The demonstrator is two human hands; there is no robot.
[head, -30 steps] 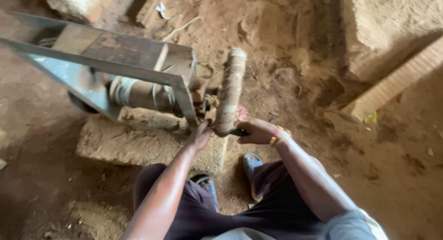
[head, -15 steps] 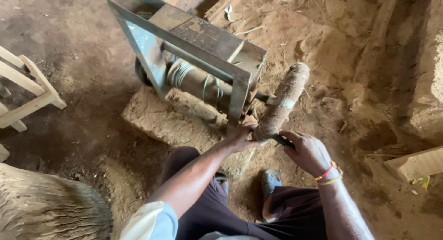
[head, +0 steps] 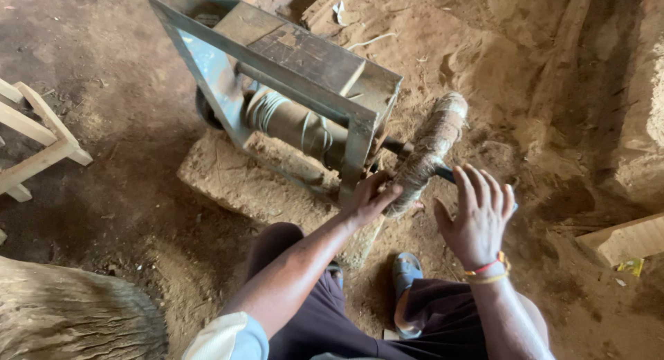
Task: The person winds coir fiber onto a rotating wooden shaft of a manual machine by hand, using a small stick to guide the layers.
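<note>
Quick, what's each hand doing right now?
Left hand: fingers on the fibre-wound spindle; firm grip cannot be told.
Right hand: open, fingers spread, holding nothing.
</note>
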